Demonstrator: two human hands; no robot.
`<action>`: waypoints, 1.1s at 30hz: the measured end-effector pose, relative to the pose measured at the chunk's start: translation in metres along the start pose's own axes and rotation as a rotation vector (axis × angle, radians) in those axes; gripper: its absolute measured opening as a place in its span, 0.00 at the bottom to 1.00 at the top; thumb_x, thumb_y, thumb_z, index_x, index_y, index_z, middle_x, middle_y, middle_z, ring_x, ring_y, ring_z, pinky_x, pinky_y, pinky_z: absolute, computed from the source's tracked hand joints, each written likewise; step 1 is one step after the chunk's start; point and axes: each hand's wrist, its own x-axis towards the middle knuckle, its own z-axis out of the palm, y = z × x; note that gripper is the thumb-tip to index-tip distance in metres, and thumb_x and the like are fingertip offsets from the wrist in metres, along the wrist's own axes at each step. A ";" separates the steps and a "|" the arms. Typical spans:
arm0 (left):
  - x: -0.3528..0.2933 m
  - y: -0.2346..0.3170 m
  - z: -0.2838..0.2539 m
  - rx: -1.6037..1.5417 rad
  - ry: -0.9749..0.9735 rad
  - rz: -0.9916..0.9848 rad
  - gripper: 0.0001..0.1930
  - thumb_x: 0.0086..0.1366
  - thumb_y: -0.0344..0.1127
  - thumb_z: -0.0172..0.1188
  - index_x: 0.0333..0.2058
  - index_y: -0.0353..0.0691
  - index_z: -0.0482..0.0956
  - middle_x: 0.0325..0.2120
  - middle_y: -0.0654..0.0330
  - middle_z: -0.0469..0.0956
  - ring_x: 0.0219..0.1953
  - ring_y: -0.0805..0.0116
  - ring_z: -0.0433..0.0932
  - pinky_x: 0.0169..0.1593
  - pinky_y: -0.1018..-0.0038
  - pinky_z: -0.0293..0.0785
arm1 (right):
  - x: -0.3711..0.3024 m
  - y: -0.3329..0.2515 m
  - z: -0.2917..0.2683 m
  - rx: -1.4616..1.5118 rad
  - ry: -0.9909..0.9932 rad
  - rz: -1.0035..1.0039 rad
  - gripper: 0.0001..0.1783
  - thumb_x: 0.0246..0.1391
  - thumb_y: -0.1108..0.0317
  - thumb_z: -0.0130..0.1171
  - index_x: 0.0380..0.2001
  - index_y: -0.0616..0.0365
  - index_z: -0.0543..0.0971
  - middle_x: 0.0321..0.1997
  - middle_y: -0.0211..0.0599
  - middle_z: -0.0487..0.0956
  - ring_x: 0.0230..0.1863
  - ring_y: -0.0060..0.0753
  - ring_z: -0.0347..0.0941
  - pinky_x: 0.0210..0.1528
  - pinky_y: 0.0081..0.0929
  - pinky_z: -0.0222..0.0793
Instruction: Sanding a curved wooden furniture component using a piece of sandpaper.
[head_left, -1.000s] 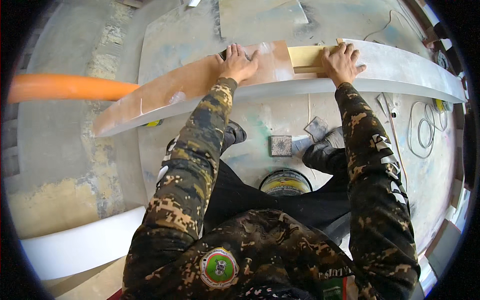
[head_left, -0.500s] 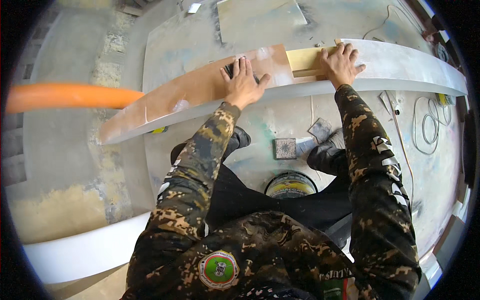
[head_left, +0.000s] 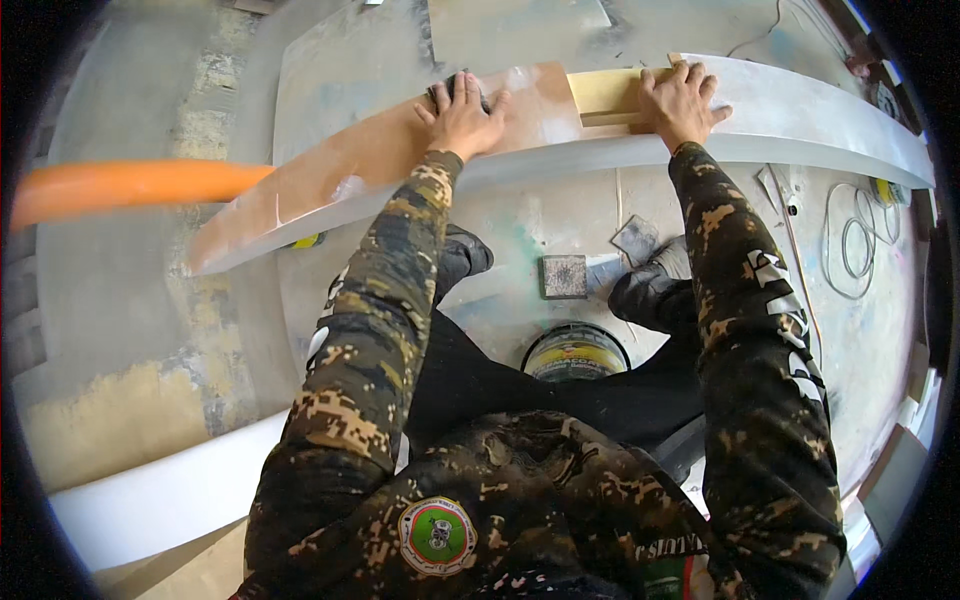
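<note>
A long curved wooden panel (head_left: 380, 150) lies across in front of me, its left part bare brown and its right part coated white (head_left: 810, 115). Under my left hand (head_left: 467, 120) is a black sanding pad (head_left: 437, 97), pressed on the brown surface; its edges show on both sides of the fingers, and the rest is hidden. My right hand (head_left: 682, 105) rests with spread fingers on the white part's left end, beside a recessed yellowish strip (head_left: 605, 93) between the two parts. Nothing shows in that hand.
Between my legs stands a round bucket (head_left: 575, 355). A square speckled block (head_left: 563, 277) and a grey pad (head_left: 637, 240) lie on the floor by my feet. An orange hose (head_left: 150, 187) reaches the panel's left end. A coiled cable (head_left: 850, 245) lies at right, a white curved piece (head_left: 170, 490) at lower left.
My left hand has slid slightly left with the black pad along the brown surface. The panel appears a little higher in the picture. My right hand keeps its place on the panel.
</note>
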 end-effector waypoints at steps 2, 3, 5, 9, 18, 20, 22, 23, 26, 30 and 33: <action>-0.004 0.017 0.008 -0.016 0.013 0.044 0.46 0.70 0.70 0.32 0.73 0.39 0.44 0.75 0.53 0.42 0.76 0.46 0.37 0.70 0.34 0.29 | 0.003 0.007 0.005 -0.046 0.044 0.027 0.39 0.59 0.39 0.45 0.65 0.53 0.67 0.74 0.43 0.59 0.76 0.53 0.47 0.69 0.77 0.36; -0.014 0.018 0.011 0.007 -0.014 0.098 0.45 0.71 0.69 0.33 0.73 0.38 0.46 0.75 0.52 0.43 0.76 0.46 0.38 0.69 0.31 0.29 | 0.003 0.008 0.005 -0.048 0.061 0.023 0.39 0.59 0.39 0.45 0.65 0.53 0.67 0.74 0.44 0.59 0.76 0.53 0.47 0.68 0.78 0.36; -0.031 0.019 0.001 -0.064 -0.060 0.145 0.45 0.70 0.69 0.34 0.72 0.37 0.48 0.74 0.50 0.45 0.75 0.45 0.40 0.71 0.35 0.32 | 0.000 0.012 0.006 -0.054 0.065 0.017 0.39 0.59 0.39 0.45 0.65 0.53 0.67 0.74 0.44 0.59 0.76 0.53 0.47 0.68 0.78 0.37; -0.041 0.008 -0.006 -0.306 0.101 0.295 0.39 0.69 0.59 0.49 0.66 0.32 0.61 0.70 0.42 0.55 0.73 0.43 0.49 0.72 0.52 0.47 | 0.005 0.010 0.008 -0.046 0.064 -0.013 0.39 0.59 0.39 0.44 0.65 0.53 0.67 0.73 0.45 0.60 0.76 0.53 0.49 0.68 0.78 0.37; -0.161 0.086 -0.135 -1.779 0.086 0.428 0.42 0.62 0.43 0.62 0.67 0.34 0.50 0.64 0.37 0.58 0.66 0.42 0.61 0.68 0.47 0.53 | 0.013 0.027 0.041 -0.052 0.122 -0.047 0.39 0.57 0.36 0.45 0.61 0.55 0.70 0.69 0.45 0.65 0.74 0.51 0.53 0.66 0.79 0.40; -0.159 0.083 -0.129 -1.873 0.041 0.456 0.42 0.62 0.43 0.62 0.67 0.34 0.50 0.64 0.37 0.58 0.66 0.42 0.61 0.68 0.47 0.53 | 0.053 0.087 0.054 -0.230 0.247 -0.097 0.40 0.57 0.35 0.45 0.61 0.54 0.70 0.68 0.44 0.66 0.73 0.51 0.54 0.66 0.80 0.39; -0.155 0.057 -0.135 -1.832 0.133 0.418 0.42 0.62 0.44 0.62 0.67 0.34 0.50 0.64 0.37 0.58 0.66 0.42 0.61 0.68 0.47 0.53 | 0.021 0.011 0.019 0.010 0.116 -0.067 0.40 0.56 0.33 0.45 0.60 0.53 0.71 0.67 0.44 0.65 0.72 0.50 0.54 0.65 0.78 0.41; -0.153 0.046 -0.138 -1.811 0.174 0.402 0.42 0.62 0.44 0.62 0.67 0.34 0.50 0.64 0.37 0.58 0.66 0.42 0.61 0.68 0.47 0.53 | 0.013 -0.010 0.032 0.038 0.102 -0.072 0.40 0.56 0.33 0.45 0.60 0.53 0.71 0.67 0.44 0.66 0.72 0.49 0.54 0.65 0.77 0.42; -0.158 0.053 -0.128 -1.919 0.122 0.433 0.42 0.62 0.46 0.62 0.67 0.35 0.50 0.64 0.37 0.58 0.66 0.42 0.60 0.68 0.47 0.53 | 0.022 0.013 0.006 -0.050 0.012 -0.027 0.41 0.56 0.32 0.45 0.60 0.53 0.70 0.68 0.41 0.65 0.74 0.47 0.53 0.66 0.77 0.41; -0.160 0.043 -0.131 -1.960 0.131 0.459 0.42 0.62 0.47 0.61 0.67 0.35 0.50 0.63 0.37 0.58 0.66 0.42 0.60 0.68 0.48 0.53 | 0.009 0.014 0.012 -0.050 0.018 0.006 0.40 0.56 0.33 0.47 0.62 0.51 0.69 0.69 0.40 0.64 0.75 0.48 0.50 0.67 0.78 0.40; -0.165 0.039 -0.126 -2.003 0.115 0.459 0.42 0.62 0.48 0.61 0.67 0.36 0.51 0.63 0.37 0.58 0.66 0.42 0.60 0.68 0.48 0.53 | 0.015 0.032 0.014 -0.083 0.124 -0.033 0.41 0.56 0.33 0.48 0.63 0.50 0.69 0.71 0.39 0.63 0.74 0.50 0.51 0.66 0.79 0.42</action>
